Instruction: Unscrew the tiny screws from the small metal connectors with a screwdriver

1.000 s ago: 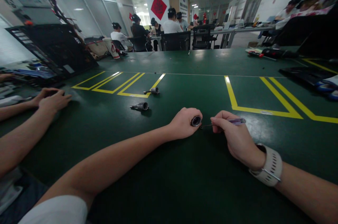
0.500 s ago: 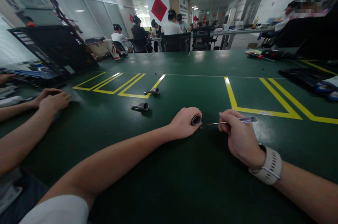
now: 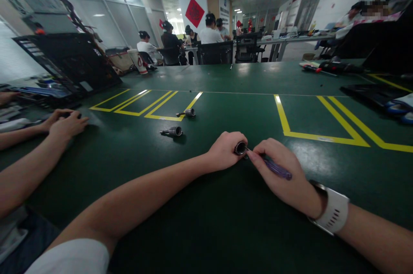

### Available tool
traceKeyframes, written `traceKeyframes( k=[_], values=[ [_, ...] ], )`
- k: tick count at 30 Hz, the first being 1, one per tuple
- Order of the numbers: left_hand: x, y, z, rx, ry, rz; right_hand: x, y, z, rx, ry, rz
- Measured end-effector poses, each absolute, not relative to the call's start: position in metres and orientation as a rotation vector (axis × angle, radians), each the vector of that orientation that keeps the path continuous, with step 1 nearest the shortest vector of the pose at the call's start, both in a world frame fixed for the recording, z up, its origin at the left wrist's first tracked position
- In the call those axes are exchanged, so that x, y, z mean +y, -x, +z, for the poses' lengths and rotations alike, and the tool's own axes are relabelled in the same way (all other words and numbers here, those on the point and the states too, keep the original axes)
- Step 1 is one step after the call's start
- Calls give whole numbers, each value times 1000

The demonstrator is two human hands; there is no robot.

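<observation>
My left hand (image 3: pixel 225 151) is closed around a round metal socket-like part (image 3: pixel 240 148), its hollow end turned toward me. In my right hand (image 3: pixel 280 170) is a slim screwdriver with a translucent purple handle (image 3: pixel 278 169); its shaft is pinched between thumb and fingers. The screwdriver's tip reaches the rim of the metal part, but whether it is inside cannot be made out. A tiny ring-like piece (image 3: pixel 245 157) lies on the table just below, partly hidden by my right fingers. Two similar metal parts with thin stems, one nearer (image 3: pixel 171 131) and one farther (image 3: pixel 186 112), lie to the left.
Yellow tape outlines (image 3: pixel 322 138) mark the green table (image 3: pixel 206 213). A co-worker's hands (image 3: pixel 66 125) are at the left, near a black rack (image 3: pixel 69 59). Tools (image 3: pixel 342 66) and a dark tray (image 3: pixel 371 95) lie at the right.
My right hand has moved left to the metal part, tilting the screwdriver so its handle points down toward me. My left hand has hardly moved.
</observation>
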State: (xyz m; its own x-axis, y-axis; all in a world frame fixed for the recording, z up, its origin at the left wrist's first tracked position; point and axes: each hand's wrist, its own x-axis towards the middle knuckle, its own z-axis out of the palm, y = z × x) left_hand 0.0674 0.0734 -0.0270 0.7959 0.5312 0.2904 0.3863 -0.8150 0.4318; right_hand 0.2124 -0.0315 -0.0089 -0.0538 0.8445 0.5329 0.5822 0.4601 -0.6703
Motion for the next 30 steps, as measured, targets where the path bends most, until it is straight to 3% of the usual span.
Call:
traceKeyframes(
  k=[3, 13, 21, 30],
  values=[
    [73, -67, -26, 687, -2622, 585, -30, -213, -9, -1690, 1252, 410],
    [72, -67, -23, 693, -2489, 643, -15, -216, -16, -904, 1086, 1165],
    [72, -67, -23, 748, -2584, 598, -28, -214, -14, -1330, 1295, 779],
    [74, -66, -23, 733, -2530, 581, -13, -218, -16, -811, 1033, 1244]
  ],
)
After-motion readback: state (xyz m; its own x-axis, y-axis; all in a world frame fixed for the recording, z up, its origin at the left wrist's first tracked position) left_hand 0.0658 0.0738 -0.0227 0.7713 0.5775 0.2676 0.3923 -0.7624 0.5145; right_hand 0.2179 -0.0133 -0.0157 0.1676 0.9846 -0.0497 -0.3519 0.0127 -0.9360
